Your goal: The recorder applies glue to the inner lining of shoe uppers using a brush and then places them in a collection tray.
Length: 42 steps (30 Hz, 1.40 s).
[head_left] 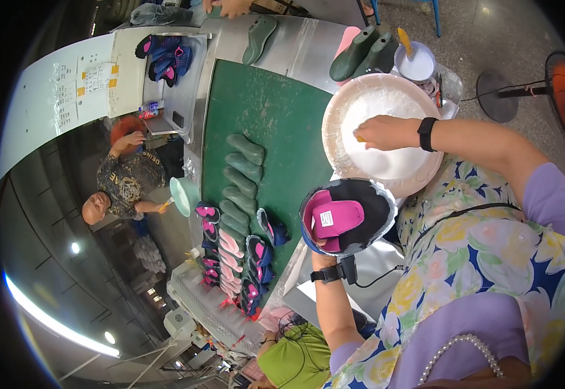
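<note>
On the green counter (pixel 276 129) to your left lie six green shoe forms (pixel 240 178) in a column, and below them a cluster of pink and blue shoes (pixel 234 259), too crowded to count. Your left hand (pixel 324 249) comes up from below and grips a shoe (pixel 344 217) from underneath; the grip is closed around its sole side, mostly hidden by the shoe itself. The shoe faces you opening-up, dark with a blue edge and a pink insole, held just above the counter's right edge and touching the lower rim of the bowl. Your right hand (pixel 386 133) reaches over a big round white bowl (pixel 334 110) of white stuff, fingers pinched narrow on a small yellowish brush handle (pixel 360 138), its tip in the white. Beyond the bowl stand two more green forms (pixel 363 55) and one small white tub (pixel 415 65) with a brush in it.
</note>
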Tool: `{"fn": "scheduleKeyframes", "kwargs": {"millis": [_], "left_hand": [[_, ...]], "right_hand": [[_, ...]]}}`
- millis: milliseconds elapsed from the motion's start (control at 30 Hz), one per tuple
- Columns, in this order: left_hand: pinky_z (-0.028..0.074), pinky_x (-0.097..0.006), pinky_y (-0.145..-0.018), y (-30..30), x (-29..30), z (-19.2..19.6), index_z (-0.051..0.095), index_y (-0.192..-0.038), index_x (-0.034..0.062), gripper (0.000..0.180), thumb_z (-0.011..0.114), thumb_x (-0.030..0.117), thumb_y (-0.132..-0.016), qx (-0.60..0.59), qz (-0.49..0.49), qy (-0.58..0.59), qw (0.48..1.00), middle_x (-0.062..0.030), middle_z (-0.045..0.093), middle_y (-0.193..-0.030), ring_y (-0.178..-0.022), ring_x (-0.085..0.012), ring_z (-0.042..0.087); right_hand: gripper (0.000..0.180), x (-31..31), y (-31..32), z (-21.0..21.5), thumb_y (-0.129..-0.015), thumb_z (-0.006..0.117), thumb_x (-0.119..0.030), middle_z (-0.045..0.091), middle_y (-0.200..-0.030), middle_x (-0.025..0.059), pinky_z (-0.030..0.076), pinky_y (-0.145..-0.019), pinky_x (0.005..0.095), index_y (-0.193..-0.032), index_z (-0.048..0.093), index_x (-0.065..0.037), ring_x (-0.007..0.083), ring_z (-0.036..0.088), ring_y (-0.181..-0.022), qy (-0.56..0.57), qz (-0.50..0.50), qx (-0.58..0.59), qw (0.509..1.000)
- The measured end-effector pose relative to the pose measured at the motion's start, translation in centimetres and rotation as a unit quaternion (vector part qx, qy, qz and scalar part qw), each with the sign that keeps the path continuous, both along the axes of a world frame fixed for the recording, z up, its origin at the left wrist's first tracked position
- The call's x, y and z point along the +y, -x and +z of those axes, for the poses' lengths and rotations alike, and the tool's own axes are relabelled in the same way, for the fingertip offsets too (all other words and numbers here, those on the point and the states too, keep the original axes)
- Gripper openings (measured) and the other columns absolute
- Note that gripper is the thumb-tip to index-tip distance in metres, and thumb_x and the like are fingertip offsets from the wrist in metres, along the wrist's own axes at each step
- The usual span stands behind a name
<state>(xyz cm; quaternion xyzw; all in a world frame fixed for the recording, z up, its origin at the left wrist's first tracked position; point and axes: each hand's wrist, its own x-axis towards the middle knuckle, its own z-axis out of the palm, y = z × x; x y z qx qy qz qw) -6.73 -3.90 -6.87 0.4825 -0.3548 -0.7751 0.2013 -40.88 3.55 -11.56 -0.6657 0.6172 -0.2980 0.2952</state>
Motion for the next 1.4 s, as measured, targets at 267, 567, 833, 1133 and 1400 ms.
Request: {"fn": "scheduleKeyframes", "kwargs": {"millis": [267,567,833,1133,1400], "left_hand": [[0.046,-0.04,-0.101,2.4,0.0,0.0,0.039,-0.144,0.0086,0.052,0.056,0.023,-0.097,0.007,-0.029,0.022,0.999,-0.0124,0.053,-0.137,-0.121,-0.0282,0.054],[0.047,-0.04,-0.101,3.9,-1.8,0.3,0.039,-0.144,0.0091,0.05,0.055,0.022,-0.098,0.009,-0.022,0.101,0.995,-0.0123,0.053,-0.137,-0.121,-0.0281,0.055],[0.047,-0.04,-0.1,3.2,-2.4,0.5,0.039,-0.144,0.0096,0.049,0.054,0.022,-0.098,0.004,-0.004,0.148,0.989,-0.0122,0.053,-0.136,-0.121,-0.028,0.055],[0.047,-0.041,-0.1,1.7,-2.5,0.3,0.039,-0.144,0.0101,0.048,0.053,0.021,-0.099,0.004,0.036,0.185,0.982,-0.0121,0.053,-0.136,-0.12,-0.0279,0.055],[0.048,-0.041,-0.099,0.6,-3.0,-0.6,0.04,-0.144,0.0105,0.047,0.052,0.021,-0.1,0.01,0.066,0.222,0.973,-0.0119,0.053,-0.136,-0.12,-0.0278,0.055]], "right_hand": [[0.02,-0.5,-0.4,4.4,-0.088,0.066,-0.02,0.066,-0.087,0.0137,0.049,-0.074,0.0423,-0.097,0.058,-0.004,0.0357,0.065,-0.082,0.072,-0.045,-0.167,0.982],[0.018,0.1,1.6,6.3,-0.088,0.065,-0.019,0.065,-0.084,0.0127,0.048,-0.069,0.0406,-0.096,0.06,-0.005,0.034,0.064,-0.075,-0.049,0.008,-0.152,0.987],[0.017,0.6,0.4,5.8,-0.089,0.066,-0.021,0.064,-0.088,0.012,0.048,-0.077,0.0385,-0.094,0.06,-0.006,0.0317,0.063,-0.086,0.061,0.029,-0.118,0.991],[0.018,3.8,-3.2,8.3,-0.088,0.07,-0.019,0.069,-0.091,0.0099,0.051,-0.078,0.033,-0.097,0.063,-0.006,0.0248,0.067,-0.083,0.092,-0.053,-0.361,0.926],[0.018,3.7,-2.3,7.8,-0.087,0.07,-0.019,0.069,-0.089,0.0134,0.052,-0.075,0.0334,-0.096,0.063,-0.005,0.027,0.068,-0.081,0.101,-0.118,-0.32,0.935]]}}
